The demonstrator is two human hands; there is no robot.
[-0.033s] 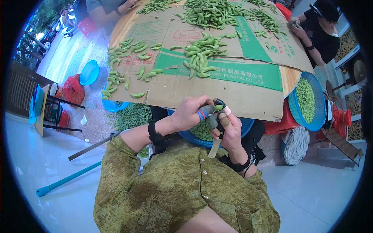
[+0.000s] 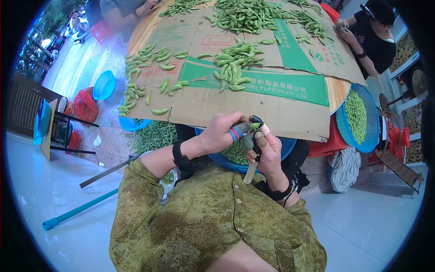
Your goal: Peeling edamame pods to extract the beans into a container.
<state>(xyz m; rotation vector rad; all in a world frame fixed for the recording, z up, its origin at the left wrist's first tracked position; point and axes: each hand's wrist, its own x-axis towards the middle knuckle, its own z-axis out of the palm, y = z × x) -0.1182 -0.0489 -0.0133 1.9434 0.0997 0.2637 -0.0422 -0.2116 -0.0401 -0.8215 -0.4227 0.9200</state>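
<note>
Both hands meet above a blue basket (image 2: 290, 147) of shelled green beans (image 2: 236, 154), just off the table's near edge. My left hand (image 2: 222, 132) is closed, its dark-covered thumb and finger pinching a green bean pod (image 2: 255, 125). My right hand (image 2: 268, 152) is closed against the pod's other side, with dark coverings and a pale wrap on its fingers. A flat, pale tool handle (image 2: 250, 173) sticks out below the right palm; its other end is hidden. Unopened bean pods (image 2: 233, 65) lie heaped on the cardboard (image 2: 217, 109) ahead.
To the right, a blue basket (image 2: 376, 136) holds more shelled beans. Dark green empty-looking pods (image 2: 156, 136) cover the floor at left, near a teal pole (image 2: 81, 211). One person (image 2: 378, 41) handles something at the far right; another's arm (image 2: 124, 16) is at the far left.
</note>
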